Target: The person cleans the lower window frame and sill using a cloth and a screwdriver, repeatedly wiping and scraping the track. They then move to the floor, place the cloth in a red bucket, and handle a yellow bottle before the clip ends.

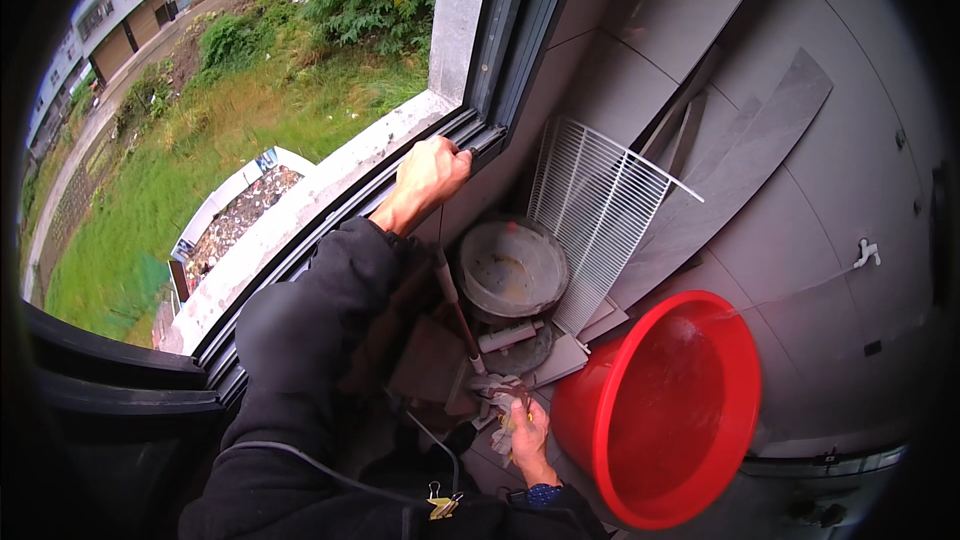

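Observation:
My left hand [431, 174] is closed at the lower corner of the dark metal window frame, over the sill track [367, 199]. A small dark object [473, 153] shows at its thumb side; most of it is hidden in the fist. Lower down, my right hand [529, 436] has its fingers around a thin object with dark and yellow parts, too small to identify. Crumpled pale plastic or paper [501, 387] lies against or just behind those fingers; I cannot tell whether it is held.
A red plastic tub [615, 405] stands at right; a thin water stream reaches it from a wall tap [868, 252]. A round grey basin [517, 292], a white wire rack [600, 195], a pole [452, 292] and grey boards [735, 165] crowd the corner. Grass [247, 112] lies outside.

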`<state>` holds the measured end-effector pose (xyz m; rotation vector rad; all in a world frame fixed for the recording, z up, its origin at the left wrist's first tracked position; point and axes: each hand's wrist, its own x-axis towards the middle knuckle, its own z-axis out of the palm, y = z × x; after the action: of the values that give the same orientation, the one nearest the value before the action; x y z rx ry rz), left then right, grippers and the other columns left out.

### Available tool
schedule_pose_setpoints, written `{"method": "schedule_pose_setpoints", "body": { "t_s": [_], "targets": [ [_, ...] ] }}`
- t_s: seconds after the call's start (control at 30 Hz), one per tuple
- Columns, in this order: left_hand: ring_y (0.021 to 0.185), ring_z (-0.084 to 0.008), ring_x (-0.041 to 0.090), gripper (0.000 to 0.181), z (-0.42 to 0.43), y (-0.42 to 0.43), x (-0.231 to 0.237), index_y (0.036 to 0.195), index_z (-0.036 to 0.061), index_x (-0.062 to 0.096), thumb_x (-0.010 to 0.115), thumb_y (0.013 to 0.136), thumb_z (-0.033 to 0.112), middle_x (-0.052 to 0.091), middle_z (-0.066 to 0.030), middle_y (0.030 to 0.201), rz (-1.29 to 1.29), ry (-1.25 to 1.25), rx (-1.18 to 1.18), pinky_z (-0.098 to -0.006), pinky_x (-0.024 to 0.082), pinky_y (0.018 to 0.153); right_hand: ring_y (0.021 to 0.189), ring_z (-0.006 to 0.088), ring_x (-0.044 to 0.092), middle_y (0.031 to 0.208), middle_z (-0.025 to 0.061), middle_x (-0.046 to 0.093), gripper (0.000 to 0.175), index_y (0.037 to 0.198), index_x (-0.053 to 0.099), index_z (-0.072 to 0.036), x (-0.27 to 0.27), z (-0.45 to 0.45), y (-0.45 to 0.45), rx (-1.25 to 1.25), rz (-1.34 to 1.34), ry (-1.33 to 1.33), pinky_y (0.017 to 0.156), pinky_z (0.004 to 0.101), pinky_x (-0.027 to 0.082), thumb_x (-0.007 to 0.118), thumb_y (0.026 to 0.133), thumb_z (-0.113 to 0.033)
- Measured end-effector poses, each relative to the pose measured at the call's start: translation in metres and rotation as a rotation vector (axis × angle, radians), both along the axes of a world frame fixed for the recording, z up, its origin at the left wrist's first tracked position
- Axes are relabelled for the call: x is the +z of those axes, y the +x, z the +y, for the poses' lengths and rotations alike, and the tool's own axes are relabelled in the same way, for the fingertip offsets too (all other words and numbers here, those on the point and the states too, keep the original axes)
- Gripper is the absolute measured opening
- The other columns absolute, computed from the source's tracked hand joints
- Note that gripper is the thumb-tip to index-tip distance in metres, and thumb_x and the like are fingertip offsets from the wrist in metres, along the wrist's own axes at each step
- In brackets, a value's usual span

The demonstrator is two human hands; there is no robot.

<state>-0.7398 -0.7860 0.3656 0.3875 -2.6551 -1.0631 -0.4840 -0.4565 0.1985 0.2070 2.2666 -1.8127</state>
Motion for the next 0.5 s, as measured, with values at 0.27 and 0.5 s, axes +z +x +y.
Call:
{"method": "schedule_pose_setpoints", "body": {
  "t_s": [0.27, 0.5],
  "targets": [
    [0.091, -0.0447, 0.071, 0.041, -0.0015, -0.0039, -0.0054, 0.1, -0.0042, 0.076, 0.058, 0.094, 0.032, 0.072, -0.0296, 0.089, 0.018, -0.016, -0.004, -0.0483, 0.055, 0.087, 0.087, 0.0183, 0.06, 0.094, 0.0083, 0.07, 0.035, 0.111, 0.07, 0.0, 0.0021, 0.001, 0.0046, 0.008, 0.024, 0.05, 0.08, 0.0347, 0.049, 0.06, 0.101, -0.032],
    [0.092, -0.0445, 0.071, 0.041, -0.0014, -0.0033, -0.009, 0.101, -0.0034, 0.076, 0.057, 0.094, 0.032, 0.072, -0.0296, 0.091, 0.04, -0.014, 0.008, -0.0486, 0.055, 0.088, 0.089, 0.0274, 0.065, 0.096, 0.0144, 0.072, 0.035, 0.11, 0.069, 0.0, 0.0001, 0.0007, 0.0064, 0.014, 0.023, 0.059, 0.082, 0.0393, 0.05, 0.058, 0.102, -0.032]
  ]
}}
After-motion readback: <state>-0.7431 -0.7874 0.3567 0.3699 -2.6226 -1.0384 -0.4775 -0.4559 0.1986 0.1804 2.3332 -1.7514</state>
